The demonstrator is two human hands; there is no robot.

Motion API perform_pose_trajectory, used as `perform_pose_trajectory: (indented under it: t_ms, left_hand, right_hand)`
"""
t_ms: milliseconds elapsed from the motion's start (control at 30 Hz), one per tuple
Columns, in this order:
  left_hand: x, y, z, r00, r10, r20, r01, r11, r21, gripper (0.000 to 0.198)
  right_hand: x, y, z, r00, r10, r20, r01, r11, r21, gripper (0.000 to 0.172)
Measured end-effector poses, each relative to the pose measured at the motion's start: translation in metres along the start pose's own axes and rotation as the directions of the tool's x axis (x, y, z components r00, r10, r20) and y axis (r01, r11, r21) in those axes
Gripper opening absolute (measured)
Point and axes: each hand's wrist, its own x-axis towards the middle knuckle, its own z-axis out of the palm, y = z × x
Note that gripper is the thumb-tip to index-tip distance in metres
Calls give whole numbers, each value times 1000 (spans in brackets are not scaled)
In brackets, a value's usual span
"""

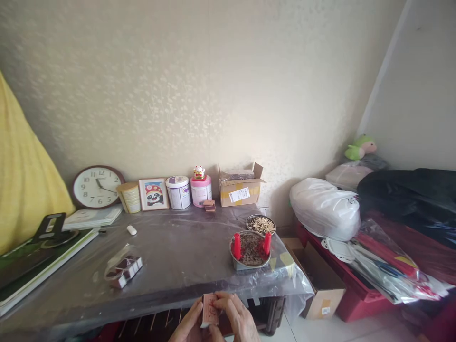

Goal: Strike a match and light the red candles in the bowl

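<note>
Just off the table's front edge, a small matchbox (pixel 210 309) with red print on an orange-tan face is held between both hands. My left hand (pixel 188 324) grips its left side, with the thumb along the edge. From the right, my right hand (pixel 235 316) closes on it, fingertips at its upper right and thumb low on the face. The box's underside is hidden. Ahead on the table stand a round tin (pixel 250 263) with dark contents and two red candles (pixel 237 246), and behind it a dish of matchsticks (pixel 261 224).
A plastic film covers the table (pixel 171 251). More matchboxes (pixel 124 271) lie in plastic at left, near a white oval object (pixel 131 230). Along the wall stand a clock (pixel 98 187), a panda picture (pixel 154 194), canisters (pixel 178 194) and a carton (pixel 240 190). An open box (pixel 326 294) sits right.
</note>
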Motion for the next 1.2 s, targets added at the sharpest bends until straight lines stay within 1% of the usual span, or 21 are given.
perform_pose_trajectory:
  t_ms: [100, 167, 267, 367, 533, 700, 867, 1100, 1200]
  left_hand:
    - [3, -5, 0, 999, -25, 20, 27, 994, -106, 38]
    - [4, -7, 0, 1000, -13, 24, 16, 991, -134, 39]
    - [4, -8, 3, 999, -8, 47, 14, 990, -138, 40]
    - [3, -7, 6, 998, -2, 64, 13, 987, -159, 34]
    - [1, -9, 9, 996, 52, 76, -39, 985, -168, 31]
    - [1, -11, 8, 994, 81, 77, -69, 986, -153, 31]
    - [1, -13, 8, 995, 62, 79, -48, 985, -164, 30]
    - [-1, -13, 10, 990, 54, 128, -32, 985, -169, 26]
    - [-2, -11, 10, 991, 56, 119, -35, 984, -174, 28]
  right_hand:
    - [-1, 2, -2, 999, -28, 36, 30, 998, -56, 37]
    - [-1, 2, -4, 998, -44, 54, 48, 997, -65, 37]
    - [2, -2, -8, 998, -45, 40, 46, 998, -49, 34]
    - [5, -8, -12, 998, -55, 23, 56, 998, -34, 33]
    - [8, -14, -16, 999, -43, 24, 45, 997, -58, 30]
    - [5, -12, -13, 999, -31, 23, 34, 995, -96, 32]
    - [2, -6, -10, 1000, -24, 5, 25, 993, -116, 35]
    - [1, -5, -9, 1000, 15, 23, -12, 994, -108, 32]
    - [3, -6, -14, 997, 22, 77, -16, 996, -85, 29]
